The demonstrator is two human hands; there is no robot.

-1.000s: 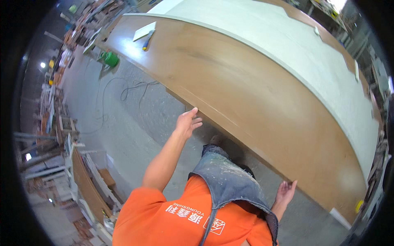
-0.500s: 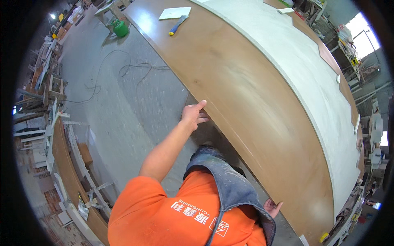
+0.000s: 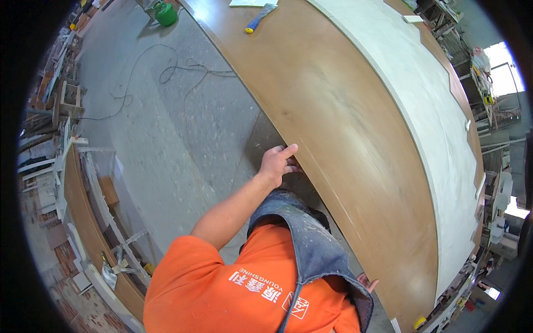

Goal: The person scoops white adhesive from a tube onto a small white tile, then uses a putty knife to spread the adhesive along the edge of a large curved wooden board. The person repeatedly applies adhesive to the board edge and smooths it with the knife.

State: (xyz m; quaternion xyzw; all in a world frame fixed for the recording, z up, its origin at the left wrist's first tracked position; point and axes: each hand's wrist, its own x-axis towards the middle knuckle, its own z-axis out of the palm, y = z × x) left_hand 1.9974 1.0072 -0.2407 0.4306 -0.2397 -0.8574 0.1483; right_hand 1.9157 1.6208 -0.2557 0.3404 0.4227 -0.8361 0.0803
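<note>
A large brown board [image 3: 327,111] with a straight near edge slants across the view from upper left to lower right. My left hand [image 3: 277,166] grips that edge, thumb on top and fingers curled beneath it. Farther down the same edge is my right hand [image 3: 367,282], its thumb on the rim. Most of its fingers are hidden by the board and my dark apron [image 3: 327,250]. A putty knife [image 3: 260,19] with a blue and yellow handle lies at the board's far end, by a white flat piece [image 3: 252,3]. Beyond the brown surface runs a broad curved white sheet [image 3: 411,89].
A green gas cylinder [image 3: 165,13] stands on the grey floor at the upper left. A thin cable [image 3: 183,67] lies loosely coiled there. On the left is a long brown curved panel [image 3: 83,200] on a frame. Cluttered shelves [image 3: 488,105] line the right side.
The whole view has shifted, with the knife and cylinder now higher in the picture. Both hands keep about the same places on the board's edge.
</note>
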